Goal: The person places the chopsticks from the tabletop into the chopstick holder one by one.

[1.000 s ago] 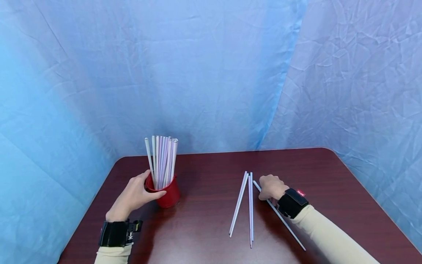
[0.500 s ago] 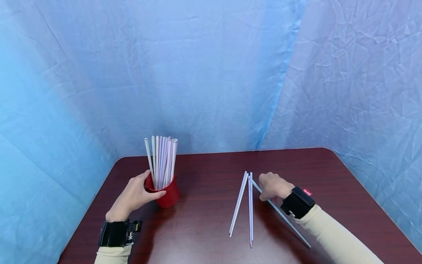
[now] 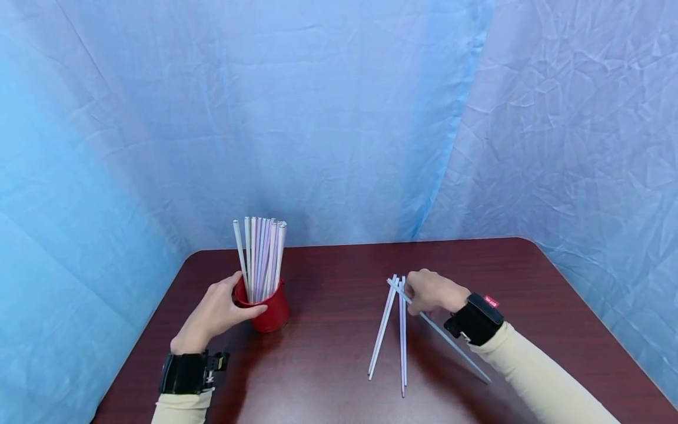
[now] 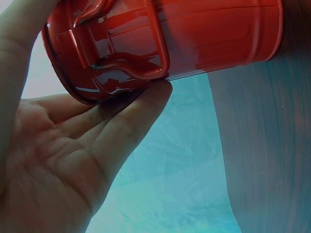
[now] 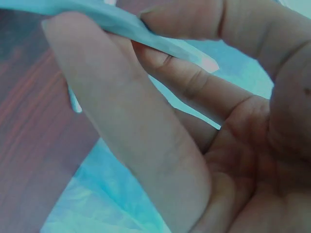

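Observation:
A red mug [image 3: 270,312] stands on the dark wooden table [image 3: 328,353] at the left, packed with several pale upright straws [image 3: 261,259]. My left hand [image 3: 214,315] grips the mug's side; the left wrist view shows fingers [image 4: 131,126] under the red mug [image 4: 204,39] by its handle. My right hand [image 3: 431,291] pinches one pale straw [image 3: 450,344], lifted off the table and slanting toward the lower right. The right wrist view shows that straw [image 5: 121,24] held between fingers and thumb. Loose straws [image 3: 394,330] lie on the table just left of it.
Crumpled blue cloth [image 3: 339,118] hangs behind and on both sides of the table. The table's rounded far corners and its right edge [image 3: 582,306] are in sight.
My right hand has lifted its straw off the table and moved a little left and away; the straw's far tip now crosses over the loose ones. The left hand and mug are still.

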